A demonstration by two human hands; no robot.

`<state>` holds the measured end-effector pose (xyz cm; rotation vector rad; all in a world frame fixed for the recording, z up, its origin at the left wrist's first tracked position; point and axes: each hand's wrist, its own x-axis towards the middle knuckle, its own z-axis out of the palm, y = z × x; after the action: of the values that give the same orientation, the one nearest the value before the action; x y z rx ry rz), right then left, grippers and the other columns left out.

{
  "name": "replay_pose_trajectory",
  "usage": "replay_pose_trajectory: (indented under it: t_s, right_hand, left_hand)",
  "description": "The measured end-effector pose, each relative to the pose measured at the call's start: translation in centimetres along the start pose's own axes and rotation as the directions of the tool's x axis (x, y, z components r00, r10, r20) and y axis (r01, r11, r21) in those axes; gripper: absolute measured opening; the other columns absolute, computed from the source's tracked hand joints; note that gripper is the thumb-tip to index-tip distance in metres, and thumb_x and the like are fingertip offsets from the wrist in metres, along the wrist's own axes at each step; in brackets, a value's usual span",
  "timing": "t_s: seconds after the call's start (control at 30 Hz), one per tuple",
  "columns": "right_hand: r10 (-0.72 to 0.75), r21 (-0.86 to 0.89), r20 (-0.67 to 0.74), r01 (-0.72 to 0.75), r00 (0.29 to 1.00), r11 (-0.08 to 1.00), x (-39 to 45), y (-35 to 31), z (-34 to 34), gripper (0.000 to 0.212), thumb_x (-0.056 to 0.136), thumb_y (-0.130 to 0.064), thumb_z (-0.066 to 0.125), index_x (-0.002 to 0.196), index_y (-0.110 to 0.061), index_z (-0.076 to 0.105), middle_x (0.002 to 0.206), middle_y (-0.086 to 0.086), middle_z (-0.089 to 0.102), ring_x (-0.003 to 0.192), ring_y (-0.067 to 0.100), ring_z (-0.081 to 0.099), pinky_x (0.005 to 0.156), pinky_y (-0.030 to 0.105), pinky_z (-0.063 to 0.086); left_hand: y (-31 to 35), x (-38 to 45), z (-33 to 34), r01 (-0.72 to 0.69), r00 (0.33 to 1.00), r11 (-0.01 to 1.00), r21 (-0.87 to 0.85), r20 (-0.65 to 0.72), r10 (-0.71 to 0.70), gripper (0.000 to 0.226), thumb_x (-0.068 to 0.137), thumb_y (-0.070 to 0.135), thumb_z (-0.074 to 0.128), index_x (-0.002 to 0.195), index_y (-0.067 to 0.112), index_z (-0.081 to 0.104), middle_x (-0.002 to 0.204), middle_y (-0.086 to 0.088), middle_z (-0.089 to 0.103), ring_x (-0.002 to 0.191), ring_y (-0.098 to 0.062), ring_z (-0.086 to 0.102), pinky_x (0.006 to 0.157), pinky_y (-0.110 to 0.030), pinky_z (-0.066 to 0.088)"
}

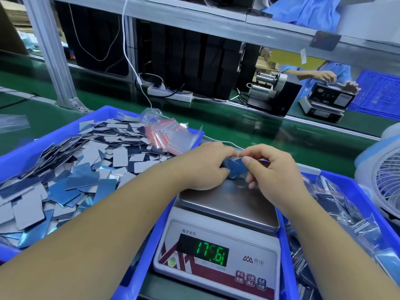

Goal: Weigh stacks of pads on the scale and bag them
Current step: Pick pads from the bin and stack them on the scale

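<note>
My left hand (202, 167) and right hand (273, 172) both pinch a small stack of blue rectangular pads (234, 169), held just above the steel pan of the white digital scale (229, 202) between two blue plastic bins (104, 113).

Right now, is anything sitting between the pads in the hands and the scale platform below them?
Nothing visible. Both hands, left hand and right hand, hold the small stack of blue pads just above the far edge of the scale platform, whose steel surface shows bare beneath them.
</note>
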<state>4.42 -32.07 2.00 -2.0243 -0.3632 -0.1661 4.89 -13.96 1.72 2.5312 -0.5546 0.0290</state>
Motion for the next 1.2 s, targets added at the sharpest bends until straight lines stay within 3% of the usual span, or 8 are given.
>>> replay_pose_trajectory:
  t_s: [0.13, 0.27, 0.4, 0.57, 0.67, 0.8, 1.0, 1.2]
  right_hand:
    - [0.009, -0.144, 0.047, -0.002, 0.999, 0.990, 0.1, -0.1, -0.8, 0.021, 0.092, -0.010, 0.065, 0.082, -0.028, 0.068, 0.063, -0.006, 0.066, 0.046, 0.008, 0.059, 0.051, 0.020, 0.050]
    - [-0.050, -0.430, 0.097, 0.087, 0.994, 0.898, 0.4, -0.1, -1.7, 0.021, 0.085, -0.017, 0.071, 0.075, -0.034, 0.064, 0.076, -0.013, 0.056, 0.056, -0.004, 0.052, 0.053, 0.011, 0.034]
    - [0.023, -0.390, 0.146, 0.037, 0.989, 0.920, 0.3, 0.4, -1.6, 0.020, 0.080, -0.014, 0.070, 0.080, -0.030, 0.058, 0.061, -0.014, 0.056, 0.047, 0.000, 0.049, 0.048, 0.012, 0.035]
    - [0.035, -0.343, 0.200, 0.037, 0.979, 0.939, 0.1, 0.4, -1.1, 0.038, 0.078, -0.025, 0.076, 0.103, -0.039, 0.051, 0.100, -0.017, 0.062, 0.061, 0.000, 0.054, 0.062, 0.022, 0.041]
    - [-0.001, -0.398, 0.179, 0.073, 0.984, 0.915, 0.0, 0.5, -0.6, 0.044, 0.076, -0.034, 0.079, 0.103, -0.047, 0.047, 0.095, -0.016, 0.060, 0.073, -0.006, 0.053, 0.063, 0.012, 0.037]
    - [-0.039, -0.373, 0.134, 0.087, 0.990, 0.924, 0.1, 0.8, -0.1, 0.051, 0.075, -0.030, 0.081, 0.108, -0.049, 0.047, 0.088, -0.016, 0.061, 0.061, -0.008, 0.051, 0.058, 0.012, 0.034]
    - [-0.053, -0.381, 0.122, 0.096, 0.991, 0.920, 0.0, 0.7, 0.1, 0.044, 0.075, -0.023, 0.080, 0.108, -0.042, 0.058, 0.077, -0.021, 0.060, 0.062, -0.009, 0.052, 0.059, 0.011, 0.035]
    - [-0.030, -0.451, 0.134, 0.088, 0.991, 0.888, 0.5, 0.6, -0.4, 0.022, 0.077, -0.018, 0.076, 0.085, -0.035, 0.066, 0.069, -0.026, 0.063, 0.062, -0.011, 0.053, 0.057, 0.006, 0.035]
  left_hand:
    - [-0.4, 0.0, 0.3, 0.026, 0.999, 0.999, 0.026, 0.023, -0.027, 0.057, 0.095, 0.027, 0.058, 0.148, 0.032, 0.040, 0.135, 0.001, 0.052, 0.125, -0.018, 0.046, 0.095, -0.027, 0.035]
    - [-0.5, 0.1, 0.4, 0.010, 1.000, 0.998, 0.067, 0.028, -0.012, 0.050, 0.096, 0.032, 0.060, 0.145, 0.031, 0.046, 0.115, 0.010, 0.046, 0.103, -0.008, 0.040, 0.084, -0.020, 0.027]
    - [-0.3, 0.1, 0.6, -0.015, 1.000, 0.999, 0.042, 0.025, 0.014, 0.046, 0.096, 0.028, 0.061, 0.141, 0.033, 0.050, 0.108, 0.016, 0.043, 0.097, -0.002, 0.037, 0.084, -0.019, 0.029]
    - [0.6, -0.1, 0.9, -0.032, 0.999, 0.999, -0.001, 0.031, 0.032, 0.050, 0.097, 0.019, 0.058, 0.145, 0.029, 0.046, 0.135, 0.004, 0.052, 0.127, -0.013, 0.045, 0.102, -0.026, 0.035]
    - [0.9, -0.2, 1.0, -0.001, 0.999, 0.999, -0.034, 0.037, 0.003, 0.057, 0.097, 0.014, 0.056, 0.150, 0.026, 0.037, 0.151, 0.003, 0.043, 0.138, -0.013, 0.039, 0.113, -0.031, 0.033]
    - [1.0, -0.4, 0.9, 0.034, 0.999, 0.988, -0.152, 0.047, -0.027, 0.061, 0.093, 0.005, 0.053, 0.145, 0.030, 0.033, 0.130, 0.007, 0.042, 0.116, -0.009, 0.045, 0.095, -0.024, 0.035]
    - [1.8, -0.6, 0.6, 0.032, 0.999, 0.954, -0.297, 0.044, -0.020, 0.061, 0.085, -0.002, 0.050, 0.131, 0.033, 0.031, 0.138, 0.002, 0.039, 0.129, -0.016, 0.046, 0.106, -0.037, 0.040]
    - [1.0, -0.5, 0.3, 0.099, 0.988, 0.995, 0.027, 0.119, -0.101, 0.064, 0.092, 0.027, 0.052, 0.148, 0.037, 0.023, 0.155, 0.001, 0.026, 0.143, -0.024, 0.028, 0.117, -0.046, 0.027]
